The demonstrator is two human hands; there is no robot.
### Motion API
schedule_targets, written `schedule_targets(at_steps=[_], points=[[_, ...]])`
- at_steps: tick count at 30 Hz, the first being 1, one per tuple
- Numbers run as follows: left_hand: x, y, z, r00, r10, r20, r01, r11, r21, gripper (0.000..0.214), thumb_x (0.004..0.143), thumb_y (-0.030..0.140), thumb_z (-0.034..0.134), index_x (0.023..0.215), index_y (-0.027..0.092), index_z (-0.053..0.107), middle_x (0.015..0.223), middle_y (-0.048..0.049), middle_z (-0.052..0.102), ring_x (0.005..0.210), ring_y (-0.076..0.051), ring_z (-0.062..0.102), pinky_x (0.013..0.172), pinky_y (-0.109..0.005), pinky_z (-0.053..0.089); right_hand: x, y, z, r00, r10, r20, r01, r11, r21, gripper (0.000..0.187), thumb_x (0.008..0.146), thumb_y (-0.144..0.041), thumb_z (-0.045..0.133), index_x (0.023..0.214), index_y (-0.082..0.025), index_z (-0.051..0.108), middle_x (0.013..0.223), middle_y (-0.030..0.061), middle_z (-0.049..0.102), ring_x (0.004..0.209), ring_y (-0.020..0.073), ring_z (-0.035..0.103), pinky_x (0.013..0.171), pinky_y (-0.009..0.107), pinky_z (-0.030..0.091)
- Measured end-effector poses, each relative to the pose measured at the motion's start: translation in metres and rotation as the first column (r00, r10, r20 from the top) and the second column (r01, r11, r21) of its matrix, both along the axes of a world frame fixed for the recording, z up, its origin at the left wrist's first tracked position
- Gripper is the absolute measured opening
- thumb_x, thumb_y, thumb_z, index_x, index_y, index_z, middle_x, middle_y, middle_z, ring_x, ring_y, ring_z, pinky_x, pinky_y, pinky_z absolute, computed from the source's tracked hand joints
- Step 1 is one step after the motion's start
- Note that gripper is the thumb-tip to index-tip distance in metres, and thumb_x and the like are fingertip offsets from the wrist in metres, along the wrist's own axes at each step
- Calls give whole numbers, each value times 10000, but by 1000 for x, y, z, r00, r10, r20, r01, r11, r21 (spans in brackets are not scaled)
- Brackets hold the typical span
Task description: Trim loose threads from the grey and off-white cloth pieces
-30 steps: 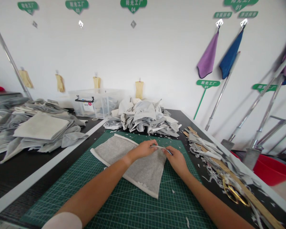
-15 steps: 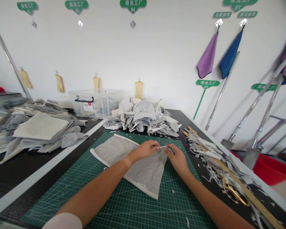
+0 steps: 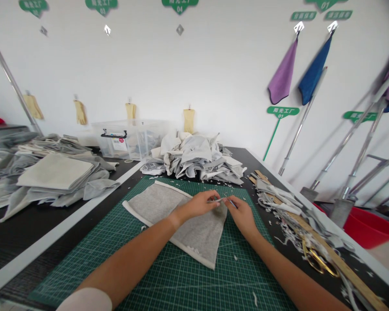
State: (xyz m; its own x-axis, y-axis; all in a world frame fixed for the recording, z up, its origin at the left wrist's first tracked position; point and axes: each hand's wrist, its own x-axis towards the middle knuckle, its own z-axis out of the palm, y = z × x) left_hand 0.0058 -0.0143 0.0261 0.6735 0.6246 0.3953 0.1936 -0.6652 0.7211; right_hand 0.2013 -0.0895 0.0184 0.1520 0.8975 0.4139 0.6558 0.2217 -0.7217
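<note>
Across the green cutting mat (image 3: 243, 270), both forearms are reaching in from the lower corners and converging near the mat's far edge, wrists angled slightly inward. The left hand (image 3: 196, 205) is resting palm down and closing into a pinch, its thumb and fingers gripping a narrow white strip (image 3: 218, 200) at the edge of the grey fabric (image 3: 178, 220). The right hand (image 3: 243, 218) is coming in from the 4 o'clock side of that pinch, its fingers curling around a thin tool (image 3: 232, 203) with a bluish end, too small to identify. The two hands are working just beside each other, almost touching.

The grey fabric is lying flat and askew on the mat, with white binding along its edges, and its far corner is reaching toward 11 o'clock. Beyond the mat at 12 o'clock, a heap of offcuts (image 3: 194, 157) is sitting on the black worktop (image 3: 26, 255), with a clear plastic bin (image 3: 129, 142) behind it. At 10 o'clock, a folded stack (image 3: 55, 172) is lying on the worktop. At 3 o'clock, gold scissors (image 3: 317, 261) and a wooden ruler (image 3: 346, 272) are lying among white scraps, and a red basin (image 3: 372, 229) is sitting beyond the worktop's edge.
</note>
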Motion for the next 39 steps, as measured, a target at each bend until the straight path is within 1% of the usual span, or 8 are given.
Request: schedule_targets(at_steps=[4,9,15,20,24,32,35,39], points=[[0,-3,4,1000,0,13,0,1000,-2,285,944,422,552,1042,185,677,924,-21,680,846,-163,589,775,-255,441,-2,-1,1,1000,27,-3,-27,999,-19,398,934,-553,505,806,-229,696,703,-11,644,694,188,571,634,274,397],[-1,-3,6,1000,4,24,-4,999,32,293,993,384,463,999,177,670,920,-20,678,841,-154,591,784,-256,431,-1,1,0,998,3,-61,-2,1000,5,345,920,-521,524,955,-238,719,857,4,726,761,200,629,696,293,441],[3,-7,4,999,20,38,-19,999,-38,278,961,417,524,1067,187,639,885,-7,665,763,-142,574,705,-243,420,-1,2,-1,1000,13,-9,-13,1000,5,353,913,-545,521,914,-249,713,832,10,729,737,214,630,681,305,436],[5,-6,3,997,34,66,-34,999,-6,290,988,402,465,1020,181,650,895,-16,664,791,-147,572,754,-257,421,-2,3,0,998,-40,-39,40,999,4,360,878,-557,545,925,-239,707,878,36,744,744,228,639,683,316,444],[7,-6,-2,997,58,54,-55,996,-63,297,957,446,526,1040,185,642,794,12,619,692,-130,525,660,-243,387,0,4,-1,999,-11,-38,11,1000,-7,365,873,-550,553,915,-230,721,885,44,749,756,229,639,674,310,441],[11,-2,-12,990,76,119,-62,991,-121,282,964,433,515,1025,177,616,701,35,528,642,-116,464,607,-236,342,0,5,-3,1000,14,-27,-14,1000,-23,378,907,-528,518,951,-234,752,921,45,760,834,244,655,757,324,458],[12,0,-16,989,75,129,-56,988,-144,289,947,440,541,1032,178,629,708,30,553,656,-120,490,630,-236,367,-1,3,-2,999,44,-8,-45,998,-32,349,923,-505,513,932,-248,749,904,28,757,820,232,656,750,314,454],[14,6,-20,982,87,169,-59,985,-164,294,917,436,573,989,168,672,887,-26,675,832,-162,596,779,-261,445,-3,0,0,999,47,-6,-47,997,-56,322,923,-504,523,922,-261,733,902,16,751,822,231,657,732,309,446]])
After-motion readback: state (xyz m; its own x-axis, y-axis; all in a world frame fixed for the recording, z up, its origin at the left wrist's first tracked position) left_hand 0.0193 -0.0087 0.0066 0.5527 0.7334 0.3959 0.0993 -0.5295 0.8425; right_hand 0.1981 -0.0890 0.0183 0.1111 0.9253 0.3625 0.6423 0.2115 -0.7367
